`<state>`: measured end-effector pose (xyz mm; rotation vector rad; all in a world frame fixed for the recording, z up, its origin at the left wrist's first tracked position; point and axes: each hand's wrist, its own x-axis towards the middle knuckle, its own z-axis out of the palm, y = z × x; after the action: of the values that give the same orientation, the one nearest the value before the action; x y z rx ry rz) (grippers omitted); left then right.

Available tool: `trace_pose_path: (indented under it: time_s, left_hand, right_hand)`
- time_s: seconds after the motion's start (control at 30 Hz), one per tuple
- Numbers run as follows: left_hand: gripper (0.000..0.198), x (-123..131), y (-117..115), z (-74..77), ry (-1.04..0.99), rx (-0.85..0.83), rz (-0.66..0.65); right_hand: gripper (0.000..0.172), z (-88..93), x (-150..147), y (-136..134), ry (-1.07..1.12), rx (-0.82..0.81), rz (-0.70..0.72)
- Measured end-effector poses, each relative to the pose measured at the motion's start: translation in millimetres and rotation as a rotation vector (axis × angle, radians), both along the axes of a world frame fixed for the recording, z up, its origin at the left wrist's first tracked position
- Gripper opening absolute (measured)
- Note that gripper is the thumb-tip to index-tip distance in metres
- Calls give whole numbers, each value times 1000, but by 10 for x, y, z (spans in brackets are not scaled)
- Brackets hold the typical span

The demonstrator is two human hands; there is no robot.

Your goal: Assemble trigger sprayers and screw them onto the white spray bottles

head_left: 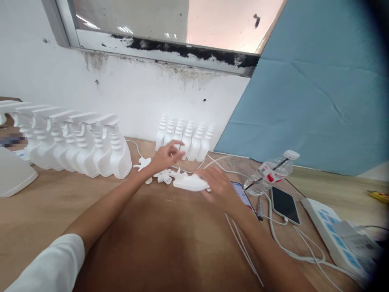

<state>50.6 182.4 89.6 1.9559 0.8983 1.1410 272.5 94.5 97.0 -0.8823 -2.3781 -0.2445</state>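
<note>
sideways in long axis, white piece point(191, 183) pointing left, clamped in right hand point(217, 184), left grip point(178, 148) apart

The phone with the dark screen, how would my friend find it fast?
Look for the blue cloth on the right, then the clear bottle below it. Just in front of that bottle lies the phone, a white plug in its end. Its screen is dark; the other phone, to its left, is lit.

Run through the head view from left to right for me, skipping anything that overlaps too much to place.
Row of white bottles, left hand, right hand, clear plastic bottle, power strip, yellow object.
</note>
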Motion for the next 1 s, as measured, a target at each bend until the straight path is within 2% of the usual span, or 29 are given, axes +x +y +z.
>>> trace_pose_path:
  time_s: [0.07, 0.1, 0.13, 0.2, 0.27, 0.37, 0.47, 0.63, 0.77, 0.87, 1.0]
  left_hand:
    - [26, -66, 364, -43, -77, 156, 482]
    - [26, -108, 540, -89, -84, 150, 683]
    - [32, -150, 700, -146, -84, 123, 756]
    - [47, -219, 955, -281, -59, 61, 804]
    - [56, -257, 1111, -414, -21, 1, 780]
    - [51, -288, 1188, -549, 31, -69, 756]
    - [40, -347, 1137, -562, 60, -98, 807]
    - [43, -452, 819, -391, 65, -11, 893]
    - [40, -471, 392, -261, 109, 148, 783]
    - [37, -497, 116, -226, 194, 312, 712]
    - [38, -564, -33, -261, 253, 388, 712]
  right_hand:
    - [29, 104, 47, -53, 230, -40, -54]
    - [30, 157, 80, -80, 356, -77, -82]
    - [31, 210, 118, -105, 482, -121, -99]
    - [31, 310, 199, -141, 719, -215, -84]
    - [31, 400, 279, -157, 933, -275, -23]
    - [27, 519, 379, -156, 1160, -308, 56]
    - [21, 620, 450, -153, 1276, -341, 163]
    - [22, 735, 523, -201, 1426, -321, 315]
    - [28, 777, 521, -269, 1519, -396, 355]
    - [29, 783, 481, -294, 1517, -428, 405]
    - [31, 776, 414, -294, 1559, -445, 415]
